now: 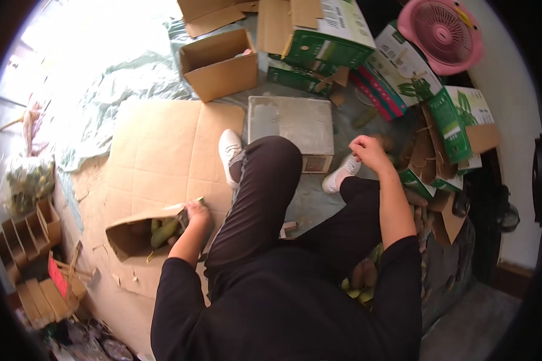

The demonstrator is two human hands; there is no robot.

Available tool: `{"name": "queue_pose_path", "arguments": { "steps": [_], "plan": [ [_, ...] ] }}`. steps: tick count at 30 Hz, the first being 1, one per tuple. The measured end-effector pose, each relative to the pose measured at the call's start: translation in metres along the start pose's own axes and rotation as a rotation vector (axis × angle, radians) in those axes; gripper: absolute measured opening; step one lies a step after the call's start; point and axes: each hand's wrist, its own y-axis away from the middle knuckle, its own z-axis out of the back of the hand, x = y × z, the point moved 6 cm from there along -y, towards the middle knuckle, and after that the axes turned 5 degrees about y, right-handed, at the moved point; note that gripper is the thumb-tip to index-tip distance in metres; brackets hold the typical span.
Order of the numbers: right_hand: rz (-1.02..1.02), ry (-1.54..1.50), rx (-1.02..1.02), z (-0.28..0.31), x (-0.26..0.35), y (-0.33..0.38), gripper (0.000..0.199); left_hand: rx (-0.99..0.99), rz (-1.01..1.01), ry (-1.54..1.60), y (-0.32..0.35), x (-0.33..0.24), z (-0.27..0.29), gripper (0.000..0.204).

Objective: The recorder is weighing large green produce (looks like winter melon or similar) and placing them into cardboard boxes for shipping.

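Observation:
My left hand [197,212] is closed on the upper right edge of a brown cardboard box [143,216], which lies tilted on the floor. Several long green and yellowish vegetables [162,233] show inside the box; their exact kind is unclear. On the other side, my right hand [368,151] hangs above my right shoe [342,173] with its fingers curled in. Whatever those fingers may hold is hidden. A grey-topped box [290,123] stands in front of me, between the two hands.
A flattened cardboard sheet [156,144] covers the floor at left. An upright carton [220,69] and green-and-white cartons [337,36] stand ahead. Beside more cartons at right sits a pink fan [442,33]. Brown cardboard dividers [27,237] lie far left. Produce [364,274] is piled beside my right leg.

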Motion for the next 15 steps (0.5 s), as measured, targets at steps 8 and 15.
{"name": "queue_pose_path", "arguments": {
  "steps": [8,15],
  "plan": [
    [0.033,0.128,-0.062,0.02,-0.032,0.0,0.016,0.132,-0.003,-0.091,0.02,0.048,-0.05,0.039],
    [0.09,0.246,-0.135,0.015,-0.009,-0.001,0.016,0.341,0.051,-0.03,0.048,0.076,-0.077,0.056]
  ]
}}
